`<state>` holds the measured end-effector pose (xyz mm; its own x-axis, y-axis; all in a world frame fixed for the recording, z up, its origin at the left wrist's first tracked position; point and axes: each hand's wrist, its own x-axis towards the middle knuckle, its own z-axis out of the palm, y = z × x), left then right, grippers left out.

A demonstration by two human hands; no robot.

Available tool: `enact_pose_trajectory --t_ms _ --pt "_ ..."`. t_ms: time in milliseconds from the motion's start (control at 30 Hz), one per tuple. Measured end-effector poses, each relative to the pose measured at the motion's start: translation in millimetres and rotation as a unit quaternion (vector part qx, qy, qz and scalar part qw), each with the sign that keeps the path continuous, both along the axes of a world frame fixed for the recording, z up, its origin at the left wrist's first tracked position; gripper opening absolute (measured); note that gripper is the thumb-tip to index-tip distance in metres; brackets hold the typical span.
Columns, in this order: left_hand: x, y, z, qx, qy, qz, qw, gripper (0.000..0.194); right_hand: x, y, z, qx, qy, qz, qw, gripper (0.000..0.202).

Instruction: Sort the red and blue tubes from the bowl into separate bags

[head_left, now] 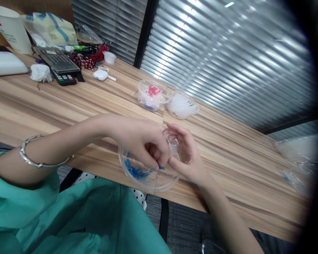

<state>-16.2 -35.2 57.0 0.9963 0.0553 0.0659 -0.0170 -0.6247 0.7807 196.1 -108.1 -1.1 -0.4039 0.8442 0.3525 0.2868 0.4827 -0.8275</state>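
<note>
A round clear plastic tub [124,172] sits near the table's front edge, with several small blue tubes [137,172] gathered in its left part. My left hand [141,141] is over the tub, thumb and forefinger pinched at a single blue tube [161,168]. My right hand [187,155] is close by on the right, its fingers curled round a small clear plastic container [172,144]. Both hands nearly touch at the fingertips. The left fingers partly hide the container and the middle of the tub.
Behind the hands stand a lidded clear tub [151,100] with pink and red contents and a clear tub of whitish pieces [182,105]. An earphone case [100,74], a card terminal [65,77], red wires [99,53] and a paper cup [12,30] are at left. Plastic bags [299,165] lie right.
</note>
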Motion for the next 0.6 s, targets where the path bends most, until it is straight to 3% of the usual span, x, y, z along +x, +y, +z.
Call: enact_pose_trajectory --t_ms 100,267,600 --pt "-2.6 3.1 4.4 -0.010 -0.056 0.039 0.998 0.012 2.0 -1.8 0.6 -0.018 -0.018 0.012 1.000 0.067" --pt "-0.2 5.3 4.5 0.062 -0.176 0.140 0.972 0.014 1.0 -3.3 1.9 -0.035 0.007 0.034 0.999 0.069" --pt "4.9 4.7 -3.6 0.187 -0.166 0.105 0.963 0.017 2.5 -1.0 0.5 -0.046 0.004 0.016 0.999 0.068"
